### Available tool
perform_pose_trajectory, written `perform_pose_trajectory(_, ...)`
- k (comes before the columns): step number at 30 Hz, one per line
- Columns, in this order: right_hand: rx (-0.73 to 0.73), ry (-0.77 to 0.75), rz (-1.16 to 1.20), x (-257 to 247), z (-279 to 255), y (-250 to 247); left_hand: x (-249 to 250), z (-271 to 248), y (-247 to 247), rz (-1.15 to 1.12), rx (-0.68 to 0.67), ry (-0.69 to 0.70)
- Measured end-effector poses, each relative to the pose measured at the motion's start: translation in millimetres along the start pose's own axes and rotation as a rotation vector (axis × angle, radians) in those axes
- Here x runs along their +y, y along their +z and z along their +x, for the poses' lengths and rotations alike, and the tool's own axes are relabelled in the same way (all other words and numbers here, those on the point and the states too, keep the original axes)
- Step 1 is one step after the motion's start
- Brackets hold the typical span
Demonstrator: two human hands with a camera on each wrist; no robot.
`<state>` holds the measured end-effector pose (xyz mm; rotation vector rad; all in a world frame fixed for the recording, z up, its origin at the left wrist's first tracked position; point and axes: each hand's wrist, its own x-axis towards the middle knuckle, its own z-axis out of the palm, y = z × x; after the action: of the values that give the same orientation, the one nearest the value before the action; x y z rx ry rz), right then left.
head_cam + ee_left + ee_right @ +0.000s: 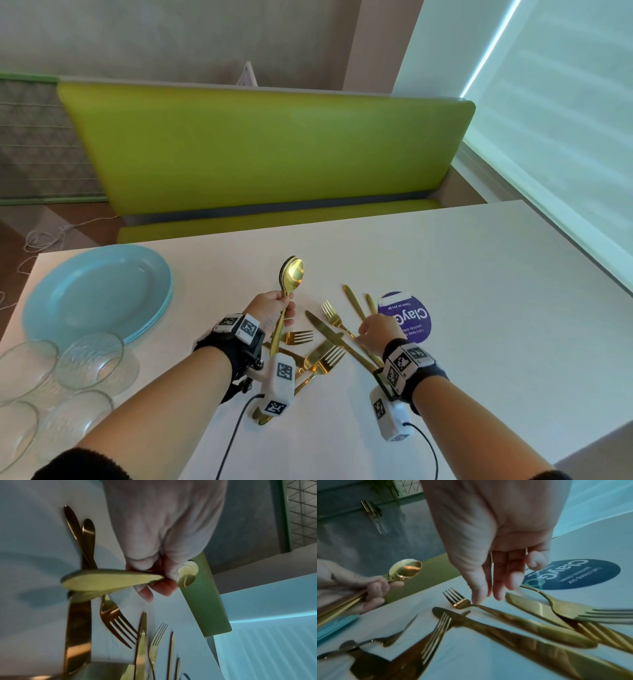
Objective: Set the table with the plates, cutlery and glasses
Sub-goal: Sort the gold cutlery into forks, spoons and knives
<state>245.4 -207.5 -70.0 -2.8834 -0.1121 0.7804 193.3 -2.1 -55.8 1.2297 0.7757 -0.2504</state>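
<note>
A lime-green bench seat (260,150) fills the upper middle of the head view, with a pale window blind (561,113) down the right edge. Below them a white table (479,274) takes up the lower half of the frame. At its left side sits a stack of light-blue plates (96,294), and in the lower left corner, just below the plates, stand several clear glasses (92,359) close together. A round purple sticker (416,320) lies flat on the table right of centre.

In the middle of the frame a loose heap of gold cutlery (325,346) lies on the table: forks and knives crossing one another at angles, some handles reaching onto the sticker's edge. The wrist views show the same scatter, with fork tines and a serrated knife blade overlapping.

The left hand (274,308) is raised above the heap, its fingers curled round the handles of a bundle of gold spoons (291,277), bowls stacked and pointing toward the bench. In the left wrist view the handles jut out sideways from the closed fist.

The right hand (378,330) reaches down to the right part of the heap, with relaxed, nearly straight fingers. In the right wrist view its fingertips (478,599) touch the neck of one gold fork (458,600) that lies flat on the table; nothing is clasped.
</note>
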Motion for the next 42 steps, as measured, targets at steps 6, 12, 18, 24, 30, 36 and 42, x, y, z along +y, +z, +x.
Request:
perform_pose_trajectory(6, 0.06, 0.031, -0.116, -6.9, 6.0, 21.2, -3.7, -3.4, 6.8, -0.005, -0.056, -0.011)
perform_pose_trajectory(12, 0.039, 0.081, -0.064, -1.1, 12.9, 26.0, -1.3, -6.2, 8.6, -0.046, -0.084, -0.022)
perform_pose_trajectory(18, 0.047, 0.0, 0.25, -0.8, 11.6, -3.9, 1.4, -4.6, 8.3, -0.081, -0.076, -0.025)
perform_pose_trajectory(24, -0.089, -0.138, 0.811, -30.5, -3.4, -32.6, 3.4, 0.3, 18.7, -0.168, -0.084, -0.019)
perform_pose_trajectory(30, -0.3, -0.16, 0.928, -49.1, -5.6, -16.3, 2.5, -4.6, 26.9, -0.113, -0.132, 0.004)
perform_pose_trajectory(36, -0.328, -0.143, 0.969, -51.6, -7.2, -9.5, -0.3, -7.4, 27.2, -0.098, -0.173, -0.009)
perform_pose_trajectory(42, -0.263, -0.131, 0.869, -47.5, -9.9, -8.8, -5.3, -6.8, 28.1, -0.056, -0.207, -0.021)
